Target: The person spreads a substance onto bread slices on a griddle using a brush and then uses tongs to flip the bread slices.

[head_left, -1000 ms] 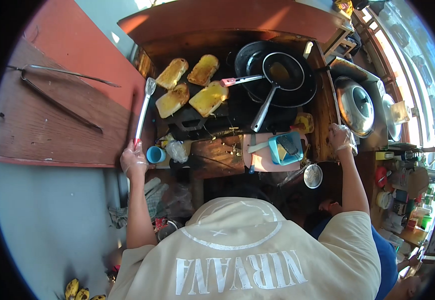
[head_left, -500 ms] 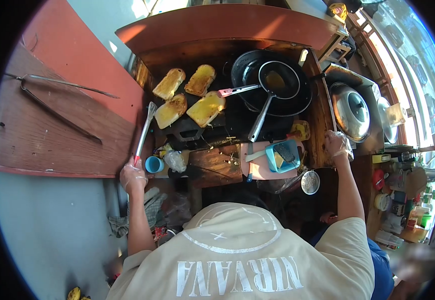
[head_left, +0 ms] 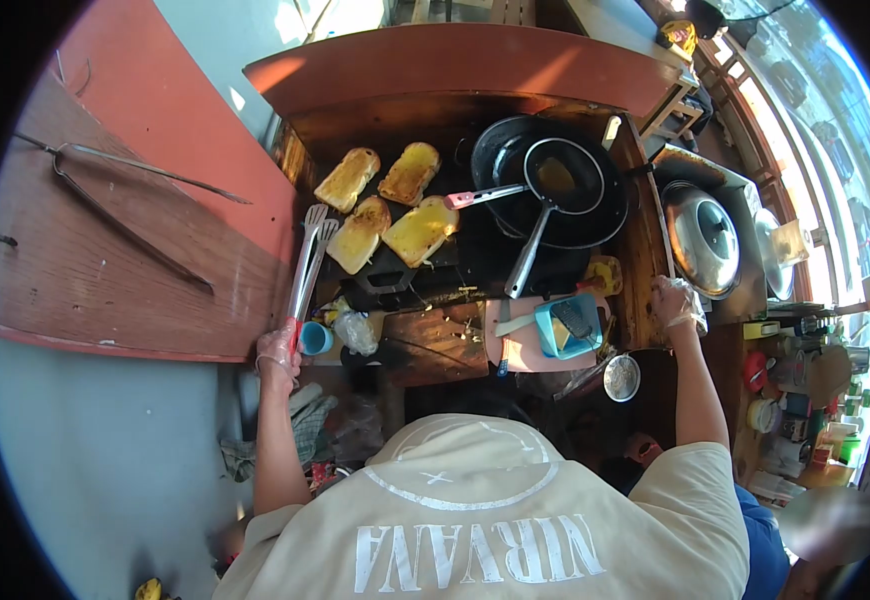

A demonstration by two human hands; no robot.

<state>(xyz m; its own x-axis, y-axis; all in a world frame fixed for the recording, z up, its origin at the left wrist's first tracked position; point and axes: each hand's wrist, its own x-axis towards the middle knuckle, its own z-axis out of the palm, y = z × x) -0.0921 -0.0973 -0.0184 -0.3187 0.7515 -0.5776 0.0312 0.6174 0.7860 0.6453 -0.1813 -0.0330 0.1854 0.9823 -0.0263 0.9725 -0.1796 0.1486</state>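
My left hand (head_left: 277, 352), in a clear plastic glove, is closed around the red-handled metal tongs (head_left: 305, 275). Their two slotted ends stand slightly apart, just left of the nearest bread slice (head_left: 359, 236). Several browned, yellow-topped slices lie on the dark griddle (head_left: 435, 285), among them a back-left slice (head_left: 347, 179), a back-right slice (head_left: 409, 174) and a front-right slice (head_left: 422, 232). On the right, my gloved right hand (head_left: 677, 304) grips the front edge of the wooden side panel (head_left: 643, 290).
A black pan (head_left: 495, 150) holds a smaller frying pan (head_left: 563, 178), with pink-handled tongs (head_left: 485, 196) across its rim. In front are a blue cup (head_left: 315, 338), a pink cutting board (head_left: 520, 358) and a blue container (head_left: 545, 340). A domed lid (head_left: 697, 225) stands right.
The tongs in my left hand have spread, so both ends now show, closer to the near bread slice. My right hand stays on the panel. The whole view has shifted slightly.
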